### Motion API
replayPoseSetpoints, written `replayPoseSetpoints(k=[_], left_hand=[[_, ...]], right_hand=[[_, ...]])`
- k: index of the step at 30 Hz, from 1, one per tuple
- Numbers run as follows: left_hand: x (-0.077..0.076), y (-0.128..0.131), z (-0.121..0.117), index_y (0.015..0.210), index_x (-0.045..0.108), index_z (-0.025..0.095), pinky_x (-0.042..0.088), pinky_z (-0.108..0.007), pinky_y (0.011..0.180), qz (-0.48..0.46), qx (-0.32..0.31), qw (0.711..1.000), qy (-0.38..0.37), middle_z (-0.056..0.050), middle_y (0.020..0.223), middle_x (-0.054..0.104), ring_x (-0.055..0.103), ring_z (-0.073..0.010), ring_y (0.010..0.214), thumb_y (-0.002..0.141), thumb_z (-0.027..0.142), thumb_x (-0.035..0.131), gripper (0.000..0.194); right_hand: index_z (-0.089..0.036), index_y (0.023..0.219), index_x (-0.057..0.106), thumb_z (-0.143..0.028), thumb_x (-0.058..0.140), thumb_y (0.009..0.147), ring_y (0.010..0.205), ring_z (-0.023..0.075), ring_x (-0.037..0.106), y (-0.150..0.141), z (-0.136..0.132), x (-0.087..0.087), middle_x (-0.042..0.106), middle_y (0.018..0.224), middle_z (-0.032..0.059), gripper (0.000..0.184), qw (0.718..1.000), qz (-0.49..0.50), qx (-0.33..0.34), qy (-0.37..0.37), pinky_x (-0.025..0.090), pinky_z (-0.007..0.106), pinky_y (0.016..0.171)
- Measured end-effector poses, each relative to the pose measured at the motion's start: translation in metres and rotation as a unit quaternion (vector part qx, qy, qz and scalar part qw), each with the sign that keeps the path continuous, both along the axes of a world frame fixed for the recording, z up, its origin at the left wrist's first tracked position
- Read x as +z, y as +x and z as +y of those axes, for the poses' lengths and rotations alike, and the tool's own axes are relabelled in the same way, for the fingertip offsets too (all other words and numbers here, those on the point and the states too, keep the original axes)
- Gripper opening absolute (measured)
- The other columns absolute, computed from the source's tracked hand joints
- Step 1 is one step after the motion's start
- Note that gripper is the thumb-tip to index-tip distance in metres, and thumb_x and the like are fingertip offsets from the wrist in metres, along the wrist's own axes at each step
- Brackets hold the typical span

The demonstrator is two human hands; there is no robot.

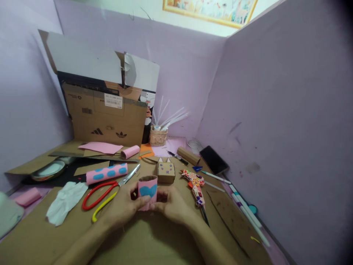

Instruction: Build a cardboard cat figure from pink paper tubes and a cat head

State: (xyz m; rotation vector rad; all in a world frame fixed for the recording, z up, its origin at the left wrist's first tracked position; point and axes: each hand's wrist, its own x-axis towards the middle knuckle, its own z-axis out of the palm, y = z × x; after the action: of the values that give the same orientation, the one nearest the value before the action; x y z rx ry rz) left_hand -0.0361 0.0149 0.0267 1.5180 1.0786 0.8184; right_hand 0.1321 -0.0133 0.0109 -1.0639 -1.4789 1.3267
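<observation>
Between both hands stands a short pink-covered cardboard tube [143,184] with a blue heart shape on its front, its open end facing up. My left hand [128,202] grips it from the left, thumb across the front. On the other side my right hand [172,202] holds its lower right edge between thumb and fingers. Just behind is a small cardboard box with a cat face [166,172] and pointed ears. Scissors [111,191] with red and yellow handles lie left of my left hand. A patterned glue gun [196,187] lies to the right.
A pink tube with blue spots [107,173], crumpled tissue [66,202] and a dish [49,170] are at left. Behind stand a large cardboard box [107,117] and a basket of clear sticks [158,136]. A phone [213,160] and several markers [246,208] lie along the right wall.
</observation>
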Motion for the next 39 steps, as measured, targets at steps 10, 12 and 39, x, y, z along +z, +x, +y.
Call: replayPoseSetpoints(k=[10, 12, 39], left_hand=[[-0.017, 0.004, 0.006, 0.111, 0.063, 0.019, 0.047, -0.036, 0.087, 0.045, 0.008, 0.996, 0.083, -0.007, 0.107, 0.069, 0.063, -0.0253, 0.097, 0.069, 0.024, 0.064, 0.042], [-0.023, 0.005, 0.006, 0.109, 0.064, 0.021, 0.047, -0.035, 0.087, 0.026, 0.012, 0.996, 0.088, -0.006, 0.106, 0.07, 0.062, -0.0254, 0.099, 0.069, 0.023, 0.063, 0.04], [-0.019, 0.006, -0.004, 0.076, 0.045, 0.022, 0.038, -0.023, 0.055, 0.02, -0.011, 0.995, 0.097, 0.004, 0.068, 0.054, 0.051, -0.0144, 0.062, 0.062, 0.018, 0.057, 0.019]], right_hand=[[-0.013, 0.094, 0.066, -0.024, 0.056, 0.075, 0.085, 0.0239, 0.066, 0.062, 0.024, 0.025, 0.071, 0.092, 0.0118, 0.024, 0.932, -0.237, -0.269, 0.047, 0.051, 0.037, 0.077], [-0.013, 0.092, 0.067, -0.02, 0.059, 0.072, 0.084, 0.0246, 0.066, 0.069, 0.03, 0.029, 0.071, 0.09, 0.0118, 0.023, 0.92, -0.278, -0.272, 0.041, 0.051, 0.036, 0.075], [-0.022, 0.07, 0.067, -0.059, 0.053, 0.072, 0.072, 0.0285, 0.065, 0.097, -0.003, 0.029, 0.071, 0.073, 0.0106, 0.04, 0.731, -0.628, -0.246, -0.103, 0.036, 0.03, 0.054]])
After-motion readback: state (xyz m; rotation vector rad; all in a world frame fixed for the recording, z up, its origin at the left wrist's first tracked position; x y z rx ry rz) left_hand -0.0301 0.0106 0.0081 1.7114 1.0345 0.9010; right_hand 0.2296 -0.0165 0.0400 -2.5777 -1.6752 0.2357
